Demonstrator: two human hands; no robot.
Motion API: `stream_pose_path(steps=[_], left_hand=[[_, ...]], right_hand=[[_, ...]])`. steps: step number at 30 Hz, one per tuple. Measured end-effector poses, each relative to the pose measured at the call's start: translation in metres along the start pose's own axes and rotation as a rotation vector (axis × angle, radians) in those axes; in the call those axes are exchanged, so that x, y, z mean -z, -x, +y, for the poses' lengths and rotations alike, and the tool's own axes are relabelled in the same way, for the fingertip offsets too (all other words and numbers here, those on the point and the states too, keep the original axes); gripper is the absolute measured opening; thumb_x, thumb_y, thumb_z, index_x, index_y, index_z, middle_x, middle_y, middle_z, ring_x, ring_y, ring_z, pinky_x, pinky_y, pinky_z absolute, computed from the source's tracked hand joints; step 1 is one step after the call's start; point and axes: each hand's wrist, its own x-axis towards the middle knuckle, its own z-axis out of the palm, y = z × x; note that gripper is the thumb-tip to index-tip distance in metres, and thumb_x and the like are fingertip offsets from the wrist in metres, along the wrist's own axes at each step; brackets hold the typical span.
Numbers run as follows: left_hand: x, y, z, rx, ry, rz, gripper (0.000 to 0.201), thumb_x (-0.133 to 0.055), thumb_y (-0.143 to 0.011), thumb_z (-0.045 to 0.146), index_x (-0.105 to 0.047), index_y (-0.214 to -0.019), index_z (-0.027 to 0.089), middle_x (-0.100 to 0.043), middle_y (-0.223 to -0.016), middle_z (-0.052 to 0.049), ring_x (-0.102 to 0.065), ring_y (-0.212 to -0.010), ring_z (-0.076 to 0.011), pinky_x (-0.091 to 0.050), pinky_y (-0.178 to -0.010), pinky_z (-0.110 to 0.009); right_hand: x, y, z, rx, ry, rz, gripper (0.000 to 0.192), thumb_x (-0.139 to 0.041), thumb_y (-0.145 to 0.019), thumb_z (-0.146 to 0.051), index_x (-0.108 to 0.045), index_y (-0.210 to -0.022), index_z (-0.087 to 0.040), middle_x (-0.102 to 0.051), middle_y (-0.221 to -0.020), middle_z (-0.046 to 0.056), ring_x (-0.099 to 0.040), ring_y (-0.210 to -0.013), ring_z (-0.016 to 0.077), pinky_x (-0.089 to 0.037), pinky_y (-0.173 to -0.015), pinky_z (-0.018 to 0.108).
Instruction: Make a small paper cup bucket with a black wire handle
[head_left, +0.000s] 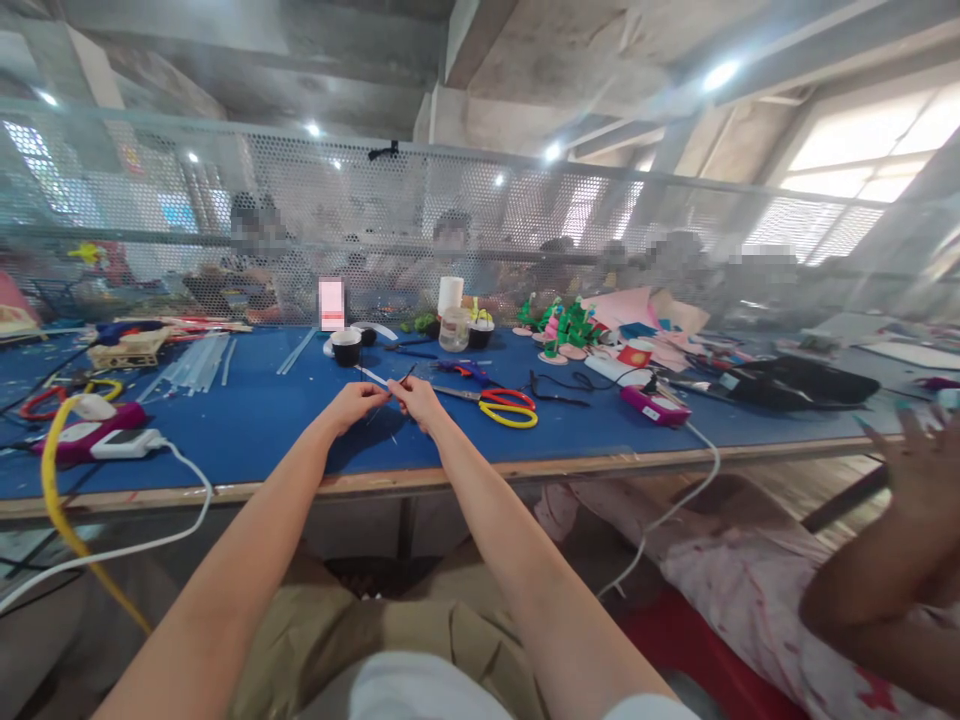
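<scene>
Both hands [390,400] above table edge [450,470]

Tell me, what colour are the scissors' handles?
Red and yellow: the scissors show clearly in the head view.

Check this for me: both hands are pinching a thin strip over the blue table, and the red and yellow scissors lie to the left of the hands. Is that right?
Not quite. The head view shows the red and yellow scissors lying to the right of the hands, not the left. The rest holds: the left hand and right hand pinch a thin strip over the blue table.
</scene>
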Motion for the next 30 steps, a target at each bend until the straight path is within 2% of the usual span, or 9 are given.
stream_pose_path(steps=[5, 14, 24, 30], left_hand=[[0.0024, 0.0004, -0.0016, -0.036, -0.042, -0.027, 0.032, -0.056, -0.058, 0.045, -0.056, -0.058, 0.013, -0.038, -0.042, 0.006, -0.028, -0.039, -0.0057, -0.021, -0.041, -0.022], [0.0022, -0.0058, -0.0006, -0.155, -0.188, 0.061, 0.024, -0.054, -0.060, 0.037, -0.056, -0.055, 0.014, -0.052, -0.052, 0.003, -0.042, -0.054, -0.0105, -0.031, -0.053, -0.022], [0.0009, -0.0046, -0.0010, -0.144, -0.248, 0.086, 0.024, -0.053, -0.061, 0.036, -0.054, -0.050, 0.015, -0.044, -0.043, 0.005, -0.035, -0.046, -0.0090, -0.026, -0.047, -0.022], [-0.0004, -0.0038, -0.0006, -0.132, -0.214, 0.074, 0.023, -0.054, -0.059, 0.036, -0.056, -0.052, 0.014, -0.046, -0.045, 0.004, -0.037, -0.047, -0.0090, -0.027, -0.048, -0.022]], right_hand=[[-0.0009, -0.0003, 0.0007, -0.020, -0.028, -0.024, 0.030, -0.058, -0.066, -0.040, -0.044, -0.053, -0.017, -0.037, -0.041, -0.007, -0.032, -0.036, 0.0043, -0.028, -0.035, 0.018], [-0.0011, -0.0021, 0.0028, -0.016, 0.019, -0.032, 0.027, -0.055, -0.068, -0.038, -0.045, -0.055, -0.016, -0.036, -0.041, -0.008, -0.032, -0.035, 0.0043, -0.028, -0.036, 0.018], [0.0003, -0.0057, 0.0097, 0.091, 0.210, 0.067, 0.025, -0.052, -0.067, -0.038, -0.048, -0.054, -0.017, -0.043, -0.045, -0.005, -0.041, -0.049, 0.0090, -0.031, -0.046, 0.020], [0.0017, -0.0065, 0.0084, 0.136, 0.277, 0.101, 0.025, -0.053, -0.066, -0.037, -0.048, -0.051, -0.017, -0.043, -0.047, -0.005, -0.041, -0.052, 0.0095, -0.030, -0.052, 0.022]])
